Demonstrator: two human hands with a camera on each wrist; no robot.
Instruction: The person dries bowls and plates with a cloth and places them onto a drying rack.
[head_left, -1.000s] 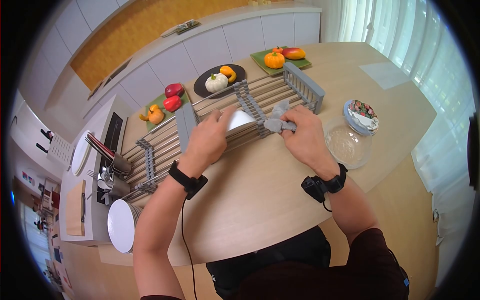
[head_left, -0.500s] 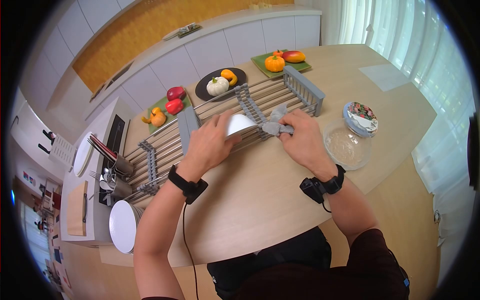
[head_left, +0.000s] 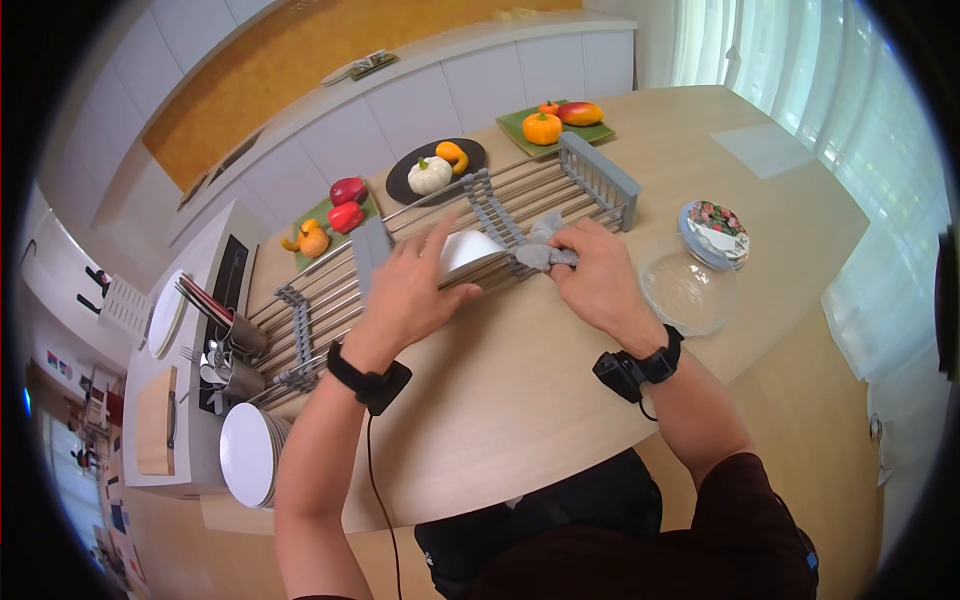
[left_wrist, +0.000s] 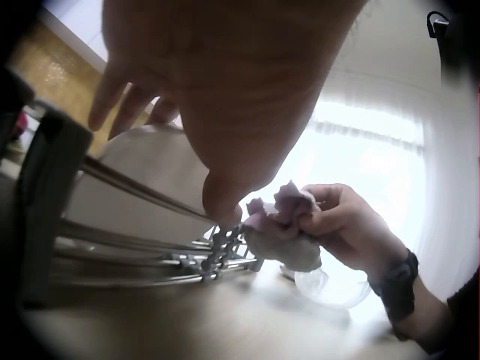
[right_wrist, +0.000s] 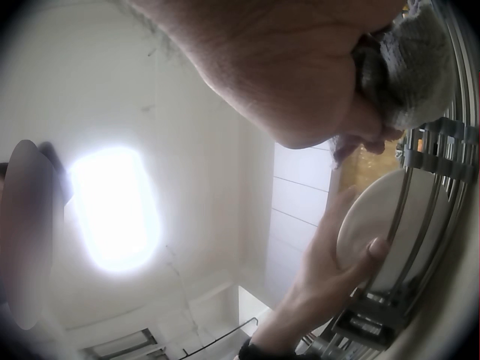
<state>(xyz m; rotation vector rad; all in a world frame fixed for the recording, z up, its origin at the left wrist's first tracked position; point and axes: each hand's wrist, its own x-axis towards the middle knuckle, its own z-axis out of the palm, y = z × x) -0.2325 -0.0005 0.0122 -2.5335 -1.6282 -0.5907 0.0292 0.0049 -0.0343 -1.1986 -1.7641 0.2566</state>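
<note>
A white dish (head_left: 468, 250) stands tilted in the grey metal rack (head_left: 600, 180). At its left side is my left hand (head_left: 405, 295), fingers spread and nearly straight; in the right wrist view its thumb lies at the front of the dish (right_wrist: 371, 217) with the fingers behind the rim. Whether they touch it is unclear. My right hand (head_left: 600, 275) pinches a crumpled grey cloth (head_left: 540, 250) just right of the dish, over the rack's front edge. The left wrist view shows the cloth (left_wrist: 281, 236) bunched in the right fingers.
Behind the rack are plates with fruit and pumpkins (head_left: 430, 175). A clear bowl (head_left: 688, 290) and a patterned round lid (head_left: 715, 232) lie to the right. At the left are metal cutlery holders (head_left: 240, 375) and stacked white plates (head_left: 250, 455).
The left fingers have spread apart and straightened beside the dish. My right hand still pinches the cloth, with only a slight shift. The dish remains in the rack.
</note>
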